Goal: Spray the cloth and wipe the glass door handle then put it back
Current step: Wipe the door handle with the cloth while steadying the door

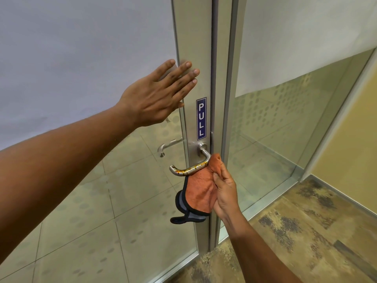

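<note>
Head view: left hand lies flat, fingers straight, on the door at 11 o'clock, probably steadying it. Right hand pinches the cloth against the handle, 5 o'clock of centre, mid-wipe I'd guess; brownish smears remain.

Frosted glass panels stood in aluminium frames (dotted lower down), pale floor tiles lay beyond them, mottled brown carpet on this side, a yellowish wall at right.
</note>
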